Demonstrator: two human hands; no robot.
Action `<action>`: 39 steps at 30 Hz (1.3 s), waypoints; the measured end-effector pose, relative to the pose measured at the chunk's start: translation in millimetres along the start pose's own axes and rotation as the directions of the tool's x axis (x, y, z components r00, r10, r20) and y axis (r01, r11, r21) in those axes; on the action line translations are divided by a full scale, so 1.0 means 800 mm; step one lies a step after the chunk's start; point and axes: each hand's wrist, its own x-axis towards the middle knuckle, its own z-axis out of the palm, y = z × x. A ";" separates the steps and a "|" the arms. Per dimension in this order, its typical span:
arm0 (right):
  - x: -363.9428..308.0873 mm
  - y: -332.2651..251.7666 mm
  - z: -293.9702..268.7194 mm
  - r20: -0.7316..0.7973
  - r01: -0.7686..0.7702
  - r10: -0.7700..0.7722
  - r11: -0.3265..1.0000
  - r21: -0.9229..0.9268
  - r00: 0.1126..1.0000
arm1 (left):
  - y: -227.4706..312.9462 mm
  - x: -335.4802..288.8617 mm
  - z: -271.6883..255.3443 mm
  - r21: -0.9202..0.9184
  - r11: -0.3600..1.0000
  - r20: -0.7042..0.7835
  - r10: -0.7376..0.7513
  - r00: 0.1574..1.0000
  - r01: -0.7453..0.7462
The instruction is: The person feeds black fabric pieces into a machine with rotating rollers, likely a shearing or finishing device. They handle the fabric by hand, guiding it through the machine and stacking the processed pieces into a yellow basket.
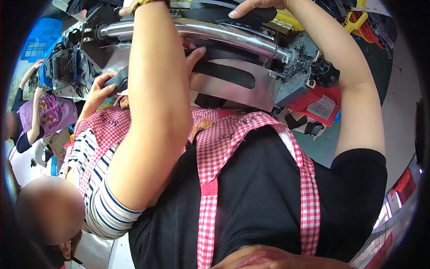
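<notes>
A shiny metal roller (pixel 228 36) spans the machine before me. My left hand (pixel 195 58) reaches below it, thumb pressed on a black strip (pixel 233 53) and apparently gripping its edge. A co-worker's bare arm (pixel 159 76) crosses in front and hides my left forearm and most of those fingers. Beyond the roller, my right hand (pixel 264 4) touches curved black material (pixel 208 12) with its thumb stretched out; its fingers are cut off by the upper edge. The co-worker's other hand (pixel 101 89) holds a black piece (pixel 120 80) at the machine's left.
Below the roller, a metal plate (pixel 264 92) has a long slot. Black scraps cover the grey machine end (pixel 298 67), above a red panel (pixel 316 105). A blue basket (pixel 42 38) stands far left, near another person (pixel 49 112). An orange basket (pixel 356 21) lies upper right.
</notes>
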 end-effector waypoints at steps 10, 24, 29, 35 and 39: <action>-0.005 -0.022 0.012 -0.007 -0.006 0.005 0.995 -0.096 1.000 | -0.020 -0.024 -0.026 0.070 0.997 -0.081 -0.017 0.997 0.023; -0.002 -0.016 0.010 -0.011 0.012 -0.014 0.987 -0.162 1.000 | -0.023 -0.057 -0.046 0.067 0.997 0.003 0.042 0.999 -0.042; -0.003 -0.025 0.004 0.072 -0.069 0.083 0.981 -0.182 0.994 | -0.006 0.026 -0.046 0.287 0.955 -0.123 0.111 0.986 -0.071; -0.005 -0.026 0.010 0.103 0.060 -0.047 0.990 -0.127 0.994 | 0.024 0.126 -0.047 0.606 0.795 -0.141 0.138 0.980 -0.025; -0.017 -0.032 0.012 0.119 0.065 -0.050 0.989 -0.130 0.992 | 0.035 0.160 -0.047 0.726 0.687 -0.134 0.092 0.987 0.034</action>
